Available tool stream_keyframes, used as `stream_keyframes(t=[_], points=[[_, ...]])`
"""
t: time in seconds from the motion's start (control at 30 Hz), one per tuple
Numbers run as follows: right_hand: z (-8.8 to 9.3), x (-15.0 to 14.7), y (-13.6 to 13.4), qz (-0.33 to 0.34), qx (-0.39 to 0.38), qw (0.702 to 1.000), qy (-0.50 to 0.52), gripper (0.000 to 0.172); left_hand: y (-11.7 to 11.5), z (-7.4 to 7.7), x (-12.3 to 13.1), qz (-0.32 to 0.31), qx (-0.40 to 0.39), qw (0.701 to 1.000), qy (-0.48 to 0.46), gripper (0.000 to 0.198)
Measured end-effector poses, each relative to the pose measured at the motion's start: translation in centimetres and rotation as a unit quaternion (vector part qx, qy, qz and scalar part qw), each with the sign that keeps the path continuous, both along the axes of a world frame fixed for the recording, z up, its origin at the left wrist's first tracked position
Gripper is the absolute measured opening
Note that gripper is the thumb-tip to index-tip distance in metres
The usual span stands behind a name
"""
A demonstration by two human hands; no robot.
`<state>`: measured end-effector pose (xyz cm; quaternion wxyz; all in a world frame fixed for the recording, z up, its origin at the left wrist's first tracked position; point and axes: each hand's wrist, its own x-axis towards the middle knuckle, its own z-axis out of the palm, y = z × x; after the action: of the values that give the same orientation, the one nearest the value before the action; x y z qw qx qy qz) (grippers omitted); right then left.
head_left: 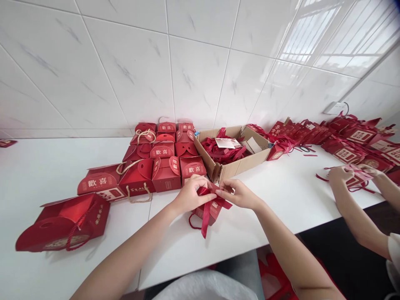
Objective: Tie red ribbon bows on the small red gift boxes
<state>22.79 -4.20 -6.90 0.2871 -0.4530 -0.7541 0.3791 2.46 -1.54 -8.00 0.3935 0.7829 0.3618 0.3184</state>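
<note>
Broadly, the table bears a carton, with red boxes just left of it. On the carton's near side sits one box, between left hand and right hand, thumbs and fingertips pinched on its ribbon. Should either pinch slacken, the ribbon could slip loose; a hard tug could crumple the box.

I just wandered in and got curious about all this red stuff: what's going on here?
A person's left hand and right hand pinch a red ribbon over a small red box on the white table; the fingers hide any knot. Beyond it stand rows of red boxes and a cardboard carton holding more ribbon. At the right, a co-worker's hands are on another ribboned red box.
</note>
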Motion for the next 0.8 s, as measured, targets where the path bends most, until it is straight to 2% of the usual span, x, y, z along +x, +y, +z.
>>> stream_keyframes(t=[0.1,0.33,0.5,0.8], points=[[0.2,-0.1,0.2,0.009,0.062,0.998,0.002,0.026,0.0,-0.4,0.1,0.0,-0.007,1.0,-0.007,0.017],[-1.4,-0.4,0.9,-0.002,0.032,0.998,0.054,0.032,0.2,-1.0,0.0,0.007,-0.039,0.999,0.002,0.014],[-2.6,-0.4,1.2,-0.027,0.056,0.996,0.061,0.035,0.2,-1.5,0.1,0.002,-0.043,0.999,-0.003,0.018],[-3.3,0.8,0.8,-0.032,0.072,0.997,0.02,0.038,0.2,-2.0,0.3,0.004,-0.02,1.0,0.006,0.037]])
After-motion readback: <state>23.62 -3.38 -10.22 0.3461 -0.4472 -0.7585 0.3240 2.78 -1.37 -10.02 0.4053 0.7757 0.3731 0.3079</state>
